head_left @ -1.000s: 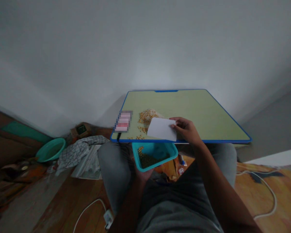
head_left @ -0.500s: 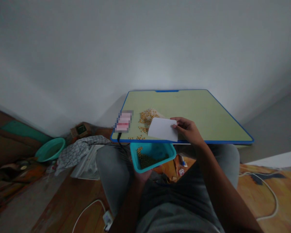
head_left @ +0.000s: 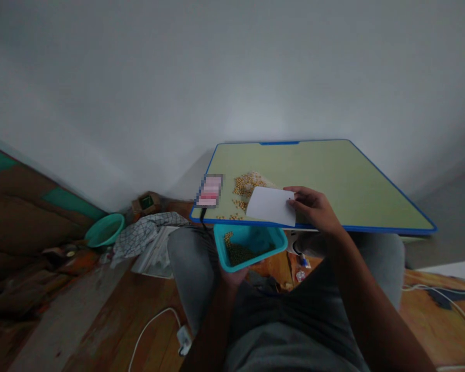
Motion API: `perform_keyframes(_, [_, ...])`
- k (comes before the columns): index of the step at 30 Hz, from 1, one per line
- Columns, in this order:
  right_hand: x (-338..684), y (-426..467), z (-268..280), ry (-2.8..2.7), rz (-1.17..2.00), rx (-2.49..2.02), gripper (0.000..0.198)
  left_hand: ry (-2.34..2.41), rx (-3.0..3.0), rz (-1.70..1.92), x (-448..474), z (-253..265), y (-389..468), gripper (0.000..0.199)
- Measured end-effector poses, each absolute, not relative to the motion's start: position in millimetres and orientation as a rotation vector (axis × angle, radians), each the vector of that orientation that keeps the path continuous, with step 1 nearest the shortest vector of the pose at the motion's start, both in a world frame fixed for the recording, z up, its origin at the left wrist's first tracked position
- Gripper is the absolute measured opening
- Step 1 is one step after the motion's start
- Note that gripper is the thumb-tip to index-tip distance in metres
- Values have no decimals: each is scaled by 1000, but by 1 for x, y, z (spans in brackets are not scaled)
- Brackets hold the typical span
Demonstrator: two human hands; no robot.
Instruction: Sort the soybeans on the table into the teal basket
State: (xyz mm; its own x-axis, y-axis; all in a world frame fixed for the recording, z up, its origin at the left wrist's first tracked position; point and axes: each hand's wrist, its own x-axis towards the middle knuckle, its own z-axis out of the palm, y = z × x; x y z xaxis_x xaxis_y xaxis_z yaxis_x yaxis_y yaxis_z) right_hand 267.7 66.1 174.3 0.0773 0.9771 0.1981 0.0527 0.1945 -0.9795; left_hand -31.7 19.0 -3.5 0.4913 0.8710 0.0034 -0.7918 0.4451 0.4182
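So the right hand (head_left: 313, 209) is pinching a white card (head_left: 272, 206) by its right edge, fingers closed on it, and the card lies flat-ish on the near part of the green table with the blue rim (head_left: 372, 181), its lower edge right at the table's front lip. Just left of and behind the card there's a loose pile of yellow beans (head_left: 246, 185) on the tabletop, with a few strays trailing toward the front edge. The card touches or overlaps the near side of that pile. The left hand (head_left: 232, 276) is under the table edge, cupped around the bottom of a teal tub (head_left: 250, 245), holding it up just below the lip, directly beneath the card. Inside the tub there are dark green beans plus a small clump of yellow ones in the far left corner. A blurred pink thing (head_left: 209, 190) sits on the table's left corner, well clear of both hands. A teal basin (head_left: 104, 230) and a checked cloth (head_left: 147, 232) are on the wood floor off to the left.
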Motion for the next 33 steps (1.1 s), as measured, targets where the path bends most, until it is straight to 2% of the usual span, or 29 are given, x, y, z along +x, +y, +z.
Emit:
perform_keyframes(7, [266, 64, 176, -1281, 958, -1152, 49, 459, 313, 1152, -45, 0, 7, 63])
perform_keyframes(13, [267, 66, 176, -1299, 944, -1167, 48, 689, 249, 1164, -48, 15, 2, 73])
perform_keyframes(24, [265, 65, 176, -1278, 941, -1188, 50, 253, 360, 1172, -35, -25, 18, 68])
perform_keyframes(33, [264, 65, 177, -1279, 955, -1184, 51, 292, 337, 1165, -34, -30, 16, 68])
